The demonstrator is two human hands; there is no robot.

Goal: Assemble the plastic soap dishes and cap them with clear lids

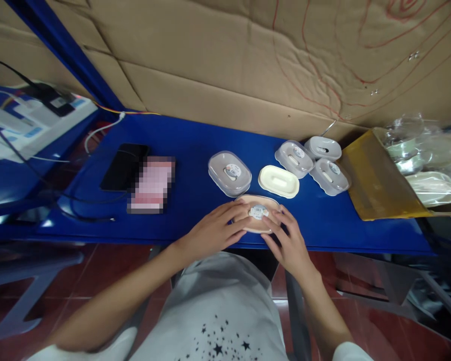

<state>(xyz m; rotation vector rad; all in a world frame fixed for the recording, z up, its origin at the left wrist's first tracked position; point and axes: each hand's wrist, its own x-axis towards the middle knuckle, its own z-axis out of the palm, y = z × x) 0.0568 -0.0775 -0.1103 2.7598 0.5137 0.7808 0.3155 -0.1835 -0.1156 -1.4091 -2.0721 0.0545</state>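
A peach-coloured oval soap box (244,217) with a round printed label lies at the table's front edge. My left hand (220,226) grips its left side, fingers over the rim and top. From the right, my right hand (290,239) holds the other side, with fingertips by the label. Just beyond it sits a cream oval dish (291,188) without a cover. A grey soap box (218,170) with a clear lid and label stands behind my left hand. Several similar grey soap boxes (295,158) cluster at the back right.
A cardboard box (379,185) with plastic-wrapped dishes (432,188) stands at the right. On the blue table (190,145), at left, are a black phone-like object (122,168) and a blurred-out pink item (152,185). Cables and a power strip (41,125) lie farther left.
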